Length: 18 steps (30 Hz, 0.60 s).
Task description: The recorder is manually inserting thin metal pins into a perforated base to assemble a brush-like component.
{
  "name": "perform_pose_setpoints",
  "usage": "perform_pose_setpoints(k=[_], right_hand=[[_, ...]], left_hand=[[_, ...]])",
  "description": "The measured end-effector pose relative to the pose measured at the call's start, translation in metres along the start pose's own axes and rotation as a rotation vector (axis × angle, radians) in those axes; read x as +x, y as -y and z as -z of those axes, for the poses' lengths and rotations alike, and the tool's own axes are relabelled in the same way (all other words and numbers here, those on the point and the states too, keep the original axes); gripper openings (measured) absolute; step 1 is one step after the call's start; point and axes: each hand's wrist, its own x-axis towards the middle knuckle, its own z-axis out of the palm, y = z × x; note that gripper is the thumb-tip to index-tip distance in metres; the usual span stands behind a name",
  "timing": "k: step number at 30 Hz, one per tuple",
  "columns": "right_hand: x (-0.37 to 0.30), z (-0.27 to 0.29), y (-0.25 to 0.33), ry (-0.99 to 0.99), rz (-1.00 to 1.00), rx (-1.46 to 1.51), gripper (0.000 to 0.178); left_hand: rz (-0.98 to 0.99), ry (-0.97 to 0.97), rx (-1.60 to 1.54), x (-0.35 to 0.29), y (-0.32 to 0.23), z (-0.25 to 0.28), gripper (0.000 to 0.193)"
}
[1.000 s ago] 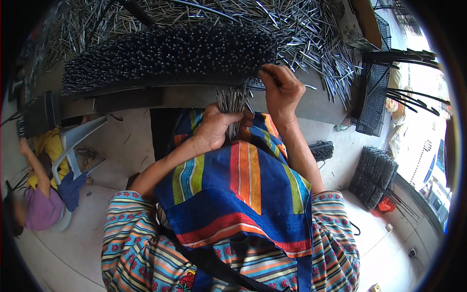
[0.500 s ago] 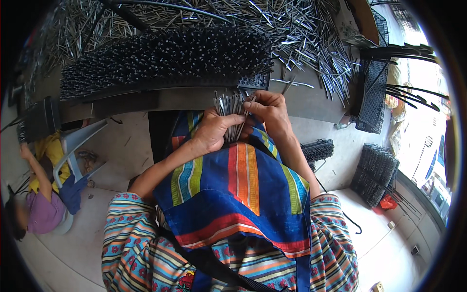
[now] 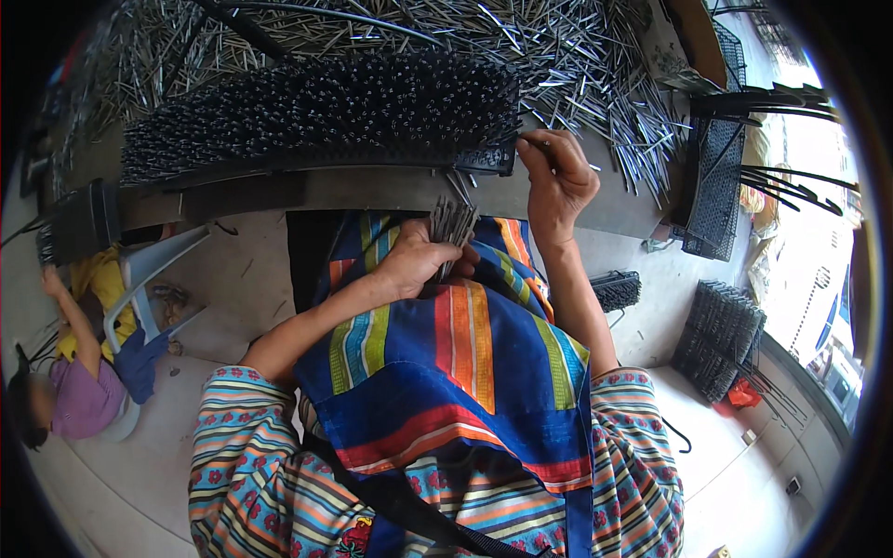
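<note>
A bundle of thin grey metal rods (image 3: 453, 221) stands upright in my left hand (image 3: 414, 260), which is closed round its lower part above my lap. To the right and farther off, my right hand (image 3: 564, 183) is raised with thumb and forefinger pinched together. It is close to the right end of a long black rack (image 3: 326, 116) densely filled with upright dark pins. Anything between those fingertips is too small to make out. A few rods (image 3: 460, 186) stick out at the table's front edge, just beyond the bundle.
Loose metal rods (image 3: 595, 65) lie heaped across the table behind the rack. Black mesh baskets (image 3: 714, 186) and dark hooked rods stand at the table's right. More black pin racks (image 3: 721, 339) rest on the floor at right. Another person (image 3: 84, 395) sits at far left beside a pale chair (image 3: 139, 288).
My right hand has left the bundle and moved right and upward to the rack's right end. My left hand, still round the rods, has shifted slightly right and toward me.
</note>
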Motion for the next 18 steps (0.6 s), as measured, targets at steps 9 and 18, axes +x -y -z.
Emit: perform_pose_setpoints(k=[9,18], right_hand=[[-0.005,-0.012,0.013,0.055,-0.01,-0.235,0.01],[0.003,-0.005,0.009,0.174,0.255,-0.396,0.016]], left_hand=[[-0.098,-0.102,-0.126,0.001,-0.006,0.0,0.011],[-0.144,-0.135,-0.202,0.003,-0.02,-0.012,0.006]])
